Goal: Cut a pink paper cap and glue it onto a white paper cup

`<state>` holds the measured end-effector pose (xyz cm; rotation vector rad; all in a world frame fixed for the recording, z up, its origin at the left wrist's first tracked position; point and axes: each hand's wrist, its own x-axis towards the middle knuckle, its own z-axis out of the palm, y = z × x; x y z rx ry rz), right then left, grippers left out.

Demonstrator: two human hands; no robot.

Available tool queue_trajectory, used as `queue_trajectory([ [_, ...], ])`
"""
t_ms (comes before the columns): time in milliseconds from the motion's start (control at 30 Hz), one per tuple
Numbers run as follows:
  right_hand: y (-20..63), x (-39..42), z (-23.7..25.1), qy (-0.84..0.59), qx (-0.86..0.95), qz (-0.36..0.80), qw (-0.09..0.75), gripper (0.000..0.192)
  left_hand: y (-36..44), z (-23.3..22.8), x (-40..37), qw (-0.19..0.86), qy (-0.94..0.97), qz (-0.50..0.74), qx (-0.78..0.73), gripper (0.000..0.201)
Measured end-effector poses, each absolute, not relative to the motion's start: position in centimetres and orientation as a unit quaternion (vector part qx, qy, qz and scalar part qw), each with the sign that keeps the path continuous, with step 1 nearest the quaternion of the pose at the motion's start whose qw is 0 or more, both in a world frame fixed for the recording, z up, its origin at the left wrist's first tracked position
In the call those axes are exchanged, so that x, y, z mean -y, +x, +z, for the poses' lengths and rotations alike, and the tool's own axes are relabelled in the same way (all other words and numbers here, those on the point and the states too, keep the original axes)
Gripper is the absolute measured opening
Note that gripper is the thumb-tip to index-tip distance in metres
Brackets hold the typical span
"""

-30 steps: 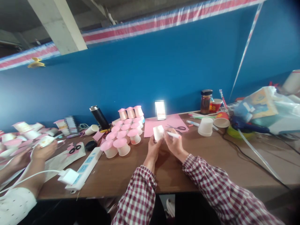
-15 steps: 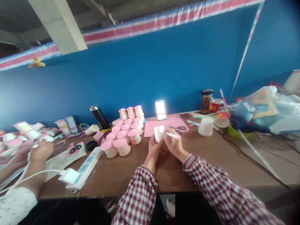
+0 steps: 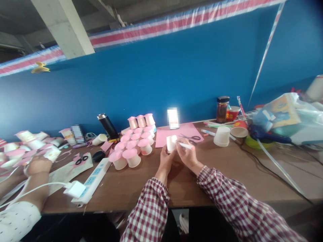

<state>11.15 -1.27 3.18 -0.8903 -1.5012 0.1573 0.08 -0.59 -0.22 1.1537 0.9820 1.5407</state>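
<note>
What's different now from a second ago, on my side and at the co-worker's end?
The co-worker's hand has dropped from raised to low by the table edge; the pale piece it held up now shows just beyond its fingers. The white cup remains in the left hand, having barely shifted, and the right hand keeps the white marker against it. The pink-topped cups, scissors and power strip have not moved.

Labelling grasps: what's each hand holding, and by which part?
Left hand holds the small white cup by its side wall. Right hand holds the white marker around its barrel.
</note>
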Motion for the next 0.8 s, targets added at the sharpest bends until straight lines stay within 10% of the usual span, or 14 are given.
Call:
queue_trajectory([
  [800,11.28,0.76,2.66,-0.399,0.638,0.091,0.652,0.012,-0.13,-0.32,0.58,0.467,0.481,0.618,-0.411,0.047],
])
